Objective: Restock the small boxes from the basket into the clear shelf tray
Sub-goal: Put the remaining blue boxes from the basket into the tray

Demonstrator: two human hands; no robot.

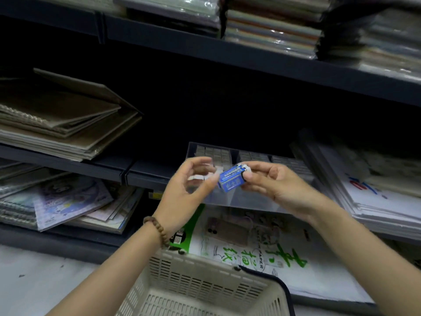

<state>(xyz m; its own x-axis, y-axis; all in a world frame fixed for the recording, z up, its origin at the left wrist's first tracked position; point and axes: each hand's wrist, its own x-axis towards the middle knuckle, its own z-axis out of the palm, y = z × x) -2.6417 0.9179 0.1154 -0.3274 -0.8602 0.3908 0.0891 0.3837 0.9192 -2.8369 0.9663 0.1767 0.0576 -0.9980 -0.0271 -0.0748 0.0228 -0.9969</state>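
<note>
Head view showed your left grip (189,185) with its fingers curled around something pale and blurred. I could not tell whether it held anything or touched the box.

Just to the right of it was the blue box (230,180), off the shelf and in the air between your two grips. Your right grip (271,181) had it pinched at its right end between thumb and fingertips.

The box looked like light printed card: stiff along the edges, easy to dent on the broad faces, and a little slick. A pinch across the short ends would probably suit it, leaving the long faces free to slide down between its neighbours.

Well below both grips stood the basket (200,263). The part of it that showed held no boxes, and its floor was cut off by the frame.

Just behind the grips sat the clear tray (239,202) on the shelf (145,172). Its divided compartments were packed at the back with rows of small boxes (214,153) standing on end, while the front looked unfilled.
</note>
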